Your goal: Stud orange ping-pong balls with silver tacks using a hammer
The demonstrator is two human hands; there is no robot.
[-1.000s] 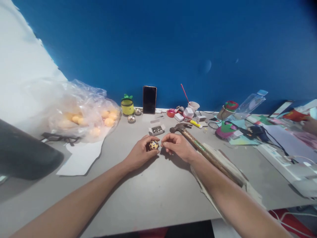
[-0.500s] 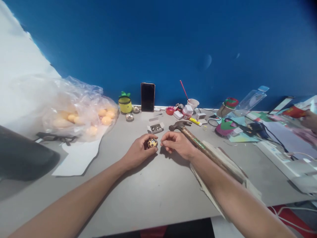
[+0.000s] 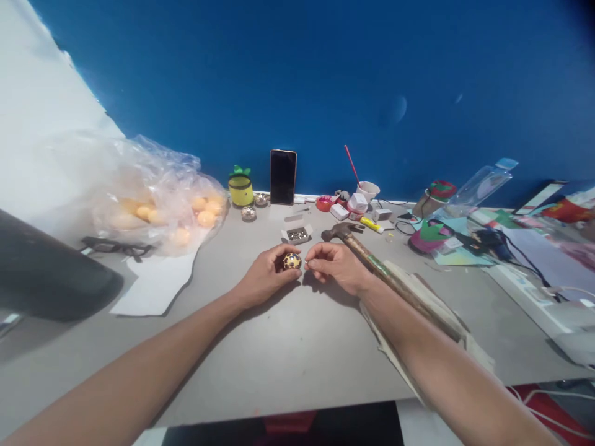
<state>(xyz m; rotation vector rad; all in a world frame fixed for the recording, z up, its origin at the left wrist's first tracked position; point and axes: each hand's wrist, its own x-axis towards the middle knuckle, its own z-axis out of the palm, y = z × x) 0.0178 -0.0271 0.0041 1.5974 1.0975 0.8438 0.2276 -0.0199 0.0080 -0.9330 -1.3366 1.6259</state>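
Note:
My left hand (image 3: 266,275) rests on the grey table (image 3: 288,353) with its fingers curled round a small yellow ball studded with dark dots (image 3: 292,261). My right hand (image 3: 335,266) sits just to the right of the ball, its thumb and forefinger pinched together close to the ball's side. What the pinch holds is too small to make out. A small open white box of shiny tacks (image 3: 297,235) lies just beyond both hands.
A wooden-handled hammer (image 3: 372,260) lies right of my right hand over folded cloth (image 3: 432,316). A clear bag of orange balls (image 3: 162,201) sits far left, a phone (image 3: 283,176) leans on the blue wall, and craft clutter covers the right side (image 3: 465,235).
Both hands keep their hold around the ball. Only the camera view has shifted slightly, moving the scene a little right and up.

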